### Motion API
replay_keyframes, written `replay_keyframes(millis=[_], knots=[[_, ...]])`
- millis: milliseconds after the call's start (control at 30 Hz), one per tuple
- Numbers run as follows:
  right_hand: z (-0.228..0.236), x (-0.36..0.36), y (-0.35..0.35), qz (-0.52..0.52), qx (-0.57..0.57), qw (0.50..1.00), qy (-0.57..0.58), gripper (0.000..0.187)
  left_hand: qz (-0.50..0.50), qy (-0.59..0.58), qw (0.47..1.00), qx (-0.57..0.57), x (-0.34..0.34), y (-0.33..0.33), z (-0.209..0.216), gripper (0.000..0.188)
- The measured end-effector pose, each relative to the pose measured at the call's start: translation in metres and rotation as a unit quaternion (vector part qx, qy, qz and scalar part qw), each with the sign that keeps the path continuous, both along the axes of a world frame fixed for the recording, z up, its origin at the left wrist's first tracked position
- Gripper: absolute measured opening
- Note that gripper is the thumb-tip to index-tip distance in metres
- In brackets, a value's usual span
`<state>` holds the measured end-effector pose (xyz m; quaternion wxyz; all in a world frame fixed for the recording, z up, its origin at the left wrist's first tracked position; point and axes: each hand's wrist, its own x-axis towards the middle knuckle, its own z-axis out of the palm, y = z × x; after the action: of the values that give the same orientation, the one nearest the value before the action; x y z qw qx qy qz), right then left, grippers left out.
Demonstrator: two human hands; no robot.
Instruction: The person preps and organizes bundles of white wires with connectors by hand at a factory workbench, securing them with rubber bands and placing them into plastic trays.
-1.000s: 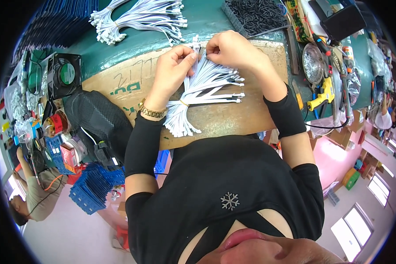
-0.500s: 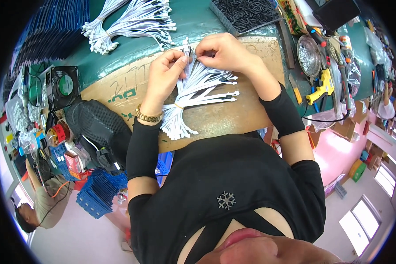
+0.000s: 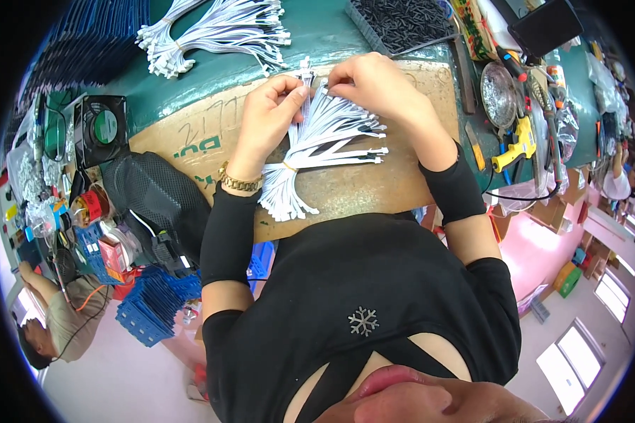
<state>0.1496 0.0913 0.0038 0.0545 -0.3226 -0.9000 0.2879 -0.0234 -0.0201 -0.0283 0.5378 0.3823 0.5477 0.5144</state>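
A bundle of thin white cables (image 3: 337,127) with small plugs at their ends lies fanned out on a cardboard sheet (image 3: 374,190), tied by a yellowish band (image 3: 287,167). My left hand (image 3: 274,113) is closed round several of these cables, whose white plugs (image 3: 305,65) stick up past the fingers. Just to its right, my right hand (image 3: 370,84) pinches near the upper end of a white cable, thumb and index finger together. Part of what lies between the right fingertips is hidden by the fingers.
More white cable bundles (image 3: 219,39) lie at the far left. A tray of small black pieces (image 3: 402,25) stands at the far right. Rightward are a metal dish (image 3: 499,95) and a yellow glue gun (image 3: 516,144); leftward, a black fan (image 3: 100,128) and a black mesh bag (image 3: 155,190).
My right hand has shifted slightly right, its fingertips now farther from the left hand's cables. The left hand keeps its hold. The whole view has moved a little.
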Motion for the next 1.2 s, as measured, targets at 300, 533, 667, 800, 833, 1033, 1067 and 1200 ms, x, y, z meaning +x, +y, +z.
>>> replay_keyframes(millis=[300,533,667,800,833,1033,1067,1200], knots=[[-0.011,0.004,0.002,0.052,0.038,0.996,0.06,0.015,-0.019,0.018,1.0,-0.01,-0.001,0.001,-0.002,0.014],[-0.007,0.003,0.002,-0.02,-0.079,0.996,0.021,0.016,-0.021,0.022,1.0,0.001,-0.001,0.001,-0.004,0.016],[0.001,-0.002,0.0,0.011,-0.012,0.999,-0.035,0.017,-0.022,0.03,0.999,0.003,-0.001,0.0,-0.004,0.016],[-0.004,0.004,0.001,0.015,-0.048,0.999,0.004,0.014,-0.019,0.012,1.0,0.019,0.001,0.001,-0.006,0.015],[-0.008,0.007,0.001,0.025,-0.056,0.997,0.054,0.013,-0.022,0.02,0.999,0.019,0.002,0.001,-0.006,0.015],[-0.013,0.007,-0.003,0.019,-0.001,0.999,0.045,0.008,-0.008,0.01,1.0,0.008,0.002,0.001,-0.002,0.013],[-0.013,0.006,-0.004,0.022,0.001,0.999,0.033,0.009,-0.002,-0.004,1.0,0.007,0.002,0.001,-0.002,0.012],[-0.018,0.008,0.002,0.028,-0.022,0.992,0.124,0.012,-0.005,0.015,1.0,-0.003,0.004,0.005,0.002,0.012]])
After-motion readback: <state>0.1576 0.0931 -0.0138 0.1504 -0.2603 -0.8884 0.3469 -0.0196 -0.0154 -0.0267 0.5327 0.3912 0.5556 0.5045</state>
